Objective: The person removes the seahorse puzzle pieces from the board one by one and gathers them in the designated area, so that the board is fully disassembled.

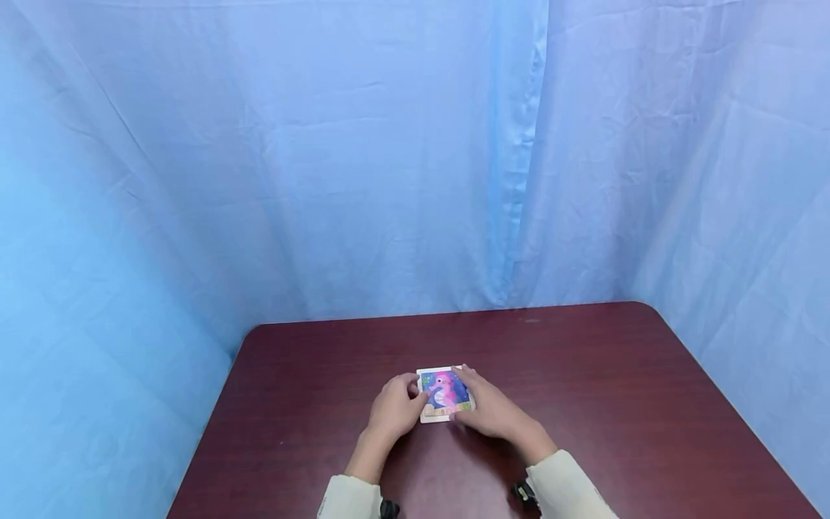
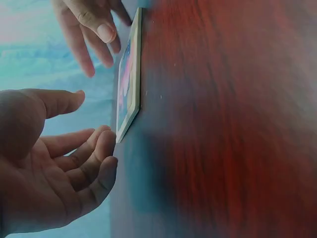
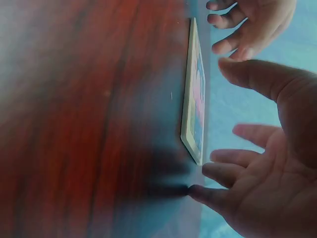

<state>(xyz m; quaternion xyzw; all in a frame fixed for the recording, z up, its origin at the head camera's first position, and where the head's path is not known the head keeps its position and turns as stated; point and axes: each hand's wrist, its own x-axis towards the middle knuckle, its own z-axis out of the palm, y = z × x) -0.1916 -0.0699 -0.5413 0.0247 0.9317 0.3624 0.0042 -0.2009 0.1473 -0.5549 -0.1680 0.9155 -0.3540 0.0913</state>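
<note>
A square picture board (image 1: 444, 393) with a pink seahorse on blue and a pale raised border lies flat on the table. Seen from the left wrist, the board (image 2: 130, 82) shows its thin light edge. My left hand (image 1: 397, 405) is at the board's left side, its fingers loosely bent. In the left wrist view this hand (image 2: 59, 163) has its fingertips right at the board's corner, thumb apart from them. On the opposite side, my right hand (image 1: 496, 407) has its thumb and fingers spread about the right edge. From the right wrist, that hand (image 3: 257, 163) has nothing between thumb and fingers.
The dark red-brown wooden table (image 1: 311, 375) has rounded far corners. Pale blue curtains (image 1: 389, 158) hang behind it and along both sides. Light sleeves (image 1: 564, 483) cover both forearms, with a dark strap (image 1: 524, 494) at the wrist.
</note>
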